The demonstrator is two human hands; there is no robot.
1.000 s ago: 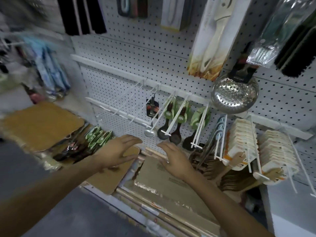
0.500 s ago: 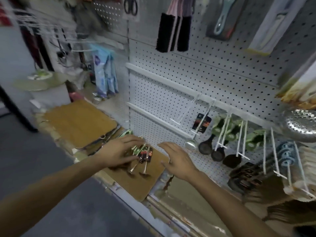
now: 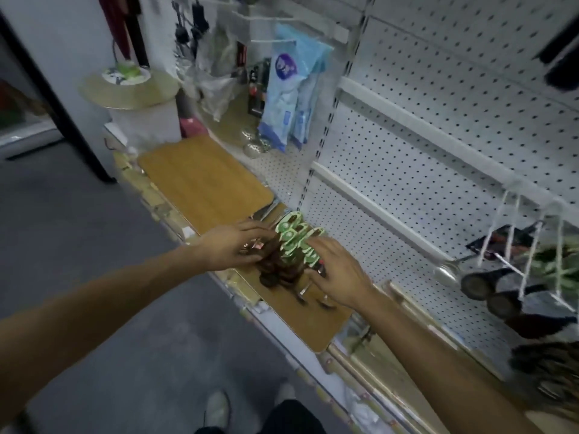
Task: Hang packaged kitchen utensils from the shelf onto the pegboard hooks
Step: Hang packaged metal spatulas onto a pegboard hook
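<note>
A bundle of dark wooden spoons with green card labels [image 3: 293, 245] lies on the shelf [image 3: 200, 183] between my hands. My left hand [image 3: 232, 247] grips the bundle's left side, fingers curled over the dark handles. My right hand [image 3: 336, 274] covers the right side, fingers bent down onto the green cards and a few small metal utensils [image 3: 305, 288] beneath. White pegboard hooks [image 3: 513, 233] jut from a rail at the right, some carrying the same green-labelled dark spoons [image 3: 488, 286] and a metal ladle [image 3: 445, 272].
Wooden boards cover the shelf. Blue pouches [image 3: 288, 92] hang at the back left above a metal strainer [image 3: 253, 147]. A round tray [image 3: 128, 87] sits on a white stand. The white pegboard wall [image 3: 438, 98] rises behind. Grey floor and my shoes [image 3: 219, 408] lie below.
The view has swung left and down. Both hands have closed in on the green-labelled spoon bundle: earlier the left hand rested by small utensils and the right hovered open.
</note>
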